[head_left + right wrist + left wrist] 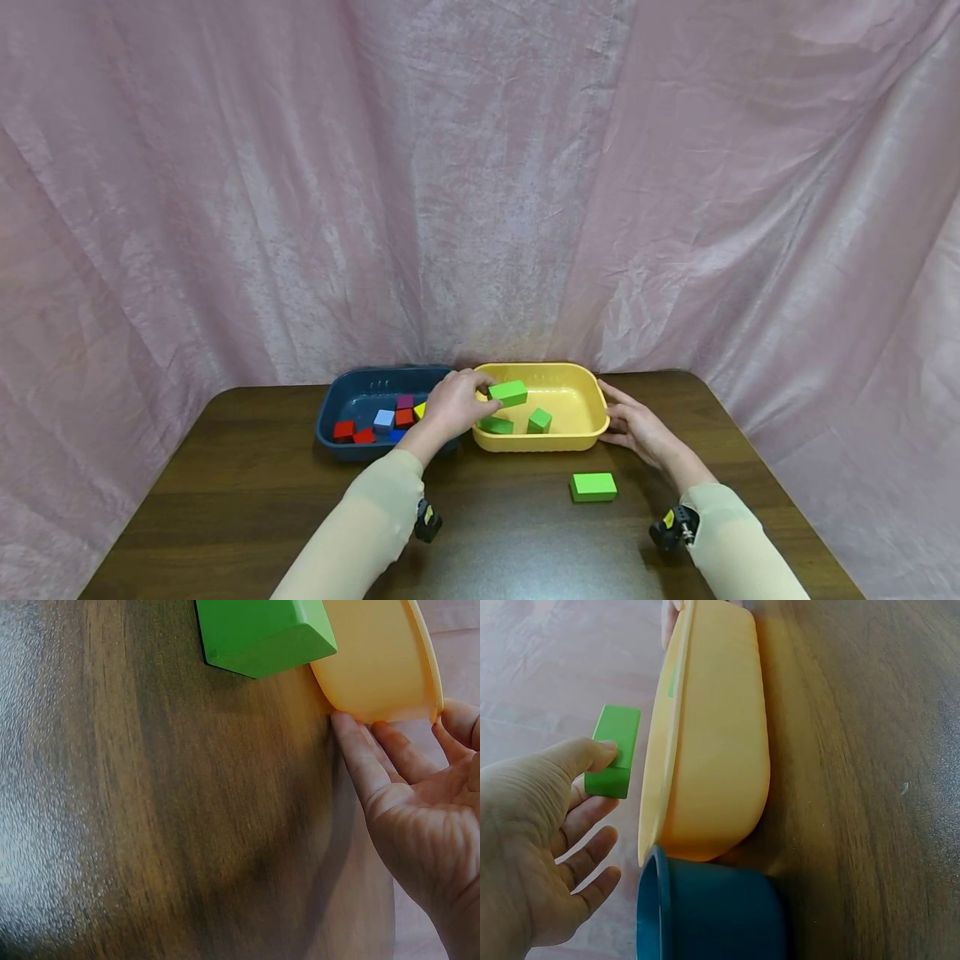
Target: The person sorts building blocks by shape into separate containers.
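Observation:
My left hand (454,403) pinches a green rectangular block (508,393) between thumb and fingers. It holds the block over the left end of a yellow plastic tray (564,398). In the left wrist view the held block (615,746) stands clear of the tray's rim. Inside the tray lie a green cube-like block (539,421) and another green block (497,426), partly in the tray's shade. At the tray's right end, my right hand (639,429) touches the outer wall with extended fingertips. The right wrist view shows these fingers (367,757) against the yellow wall.
A dark blue tray (341,408) stands left of the yellow one, holding several red, blue, yellow and purple blocks. Another green block (593,487) lies on the brown wooden table (510,533) in front. Behind hangs a pink curtain (480,183).

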`<state>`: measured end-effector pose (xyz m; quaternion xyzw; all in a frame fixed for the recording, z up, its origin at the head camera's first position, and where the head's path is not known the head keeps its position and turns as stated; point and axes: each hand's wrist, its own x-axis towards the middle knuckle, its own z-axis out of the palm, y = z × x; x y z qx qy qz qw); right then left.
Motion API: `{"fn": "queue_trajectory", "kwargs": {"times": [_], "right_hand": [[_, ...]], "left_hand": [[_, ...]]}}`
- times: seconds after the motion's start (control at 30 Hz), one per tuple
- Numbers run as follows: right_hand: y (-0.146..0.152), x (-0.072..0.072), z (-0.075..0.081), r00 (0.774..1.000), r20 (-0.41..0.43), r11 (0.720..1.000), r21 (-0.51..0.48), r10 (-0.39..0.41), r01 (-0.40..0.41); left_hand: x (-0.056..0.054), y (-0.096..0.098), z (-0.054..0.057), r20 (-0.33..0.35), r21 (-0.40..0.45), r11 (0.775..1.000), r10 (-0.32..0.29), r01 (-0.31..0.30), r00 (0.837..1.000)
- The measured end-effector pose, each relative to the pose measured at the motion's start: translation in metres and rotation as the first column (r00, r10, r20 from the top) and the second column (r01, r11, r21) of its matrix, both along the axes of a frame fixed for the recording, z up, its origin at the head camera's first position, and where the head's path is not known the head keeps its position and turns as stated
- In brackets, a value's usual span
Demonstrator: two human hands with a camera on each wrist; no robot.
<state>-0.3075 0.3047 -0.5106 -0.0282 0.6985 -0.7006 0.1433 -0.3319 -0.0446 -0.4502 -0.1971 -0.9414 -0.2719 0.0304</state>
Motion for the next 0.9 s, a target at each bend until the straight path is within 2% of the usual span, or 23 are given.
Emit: {"fn": "queue_trajectory", "kwargs": {"times": [0.47, 0.9], "right_hand": [[-0.0012, 0.0002, 0.0003, 1.0, 0.005, 1.0, -0.006, -0.002, 0.003], [-0.0003, -0.0001, -0.0001, 1.0, 0.006, 1.0, 0.004, -0.001, 0.001]], "left_hand": [[0.002, -0.0016, -0.004, 0.062, 0.031, 0.999, 0.026, -0.028, 0.998], [0.004, -0.0021, 0.0001, 0.033, 0.046, 0.999, -0.01, 0.008, 0.999]]}}
